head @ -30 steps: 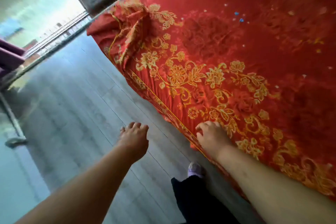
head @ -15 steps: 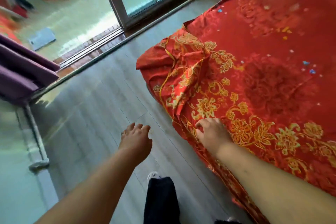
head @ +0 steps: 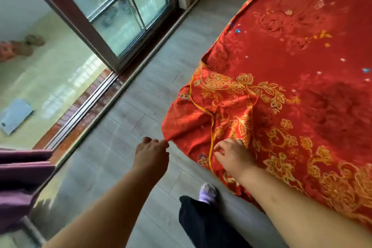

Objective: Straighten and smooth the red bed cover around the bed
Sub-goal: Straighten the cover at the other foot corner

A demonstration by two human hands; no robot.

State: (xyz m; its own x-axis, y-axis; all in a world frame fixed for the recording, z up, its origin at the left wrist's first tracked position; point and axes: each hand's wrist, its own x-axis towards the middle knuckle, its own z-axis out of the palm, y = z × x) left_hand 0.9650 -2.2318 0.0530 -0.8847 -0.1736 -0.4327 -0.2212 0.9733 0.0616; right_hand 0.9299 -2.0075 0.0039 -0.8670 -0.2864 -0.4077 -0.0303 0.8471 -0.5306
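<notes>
The red bed cover (head: 302, 86), satin-like cloth printed with gold flowers and edged in gold piping, fills the right half of the frame, spread over the bed and lying mostly flat toward the upper right. Grey wood-plank floor (head: 128, 123) runs diagonally through the middle, and a dark-framed sliding glass door (head: 112, 14) takes the upper left. At the centre the cover's corner (head: 213, 110) is bunched — folded over itself, with the piping looping through the creases.

We judge the step in hand to be straightening this rumpled corner. Our left hand (head: 151, 153), just left of centre, pinches the very tip of the corner between fingertips and draws it out over the floor. Our right hand (head: 233, 155), just beside it at lower centre, lies on the cloth with fingers curled at the piping; whether it grips the fabric or only presses it down, we cannot tell.

Next, we think, the folded flap has to be opened — the tip pulled outward and down over the bed edge while the right hand sweeps the creases flat.
</notes>
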